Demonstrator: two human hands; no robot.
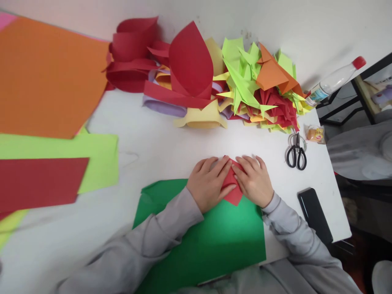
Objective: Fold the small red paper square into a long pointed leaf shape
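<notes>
1. Tabletop [153,151]: white, carries the lot.
2. Green sheet [214,245]: lies on it.
3. Red paper [235,198]: folded, across sheet's far edge; prob. light, stiffish, creases easily; I'd hold opp. edges.
4. L fingers [224,168] & R fingers [240,174]: unclenched, pressing paper down.

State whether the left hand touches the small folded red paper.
Touching: the head view shows the left hand resting thumb and fingertips on the small red paper.
</notes>
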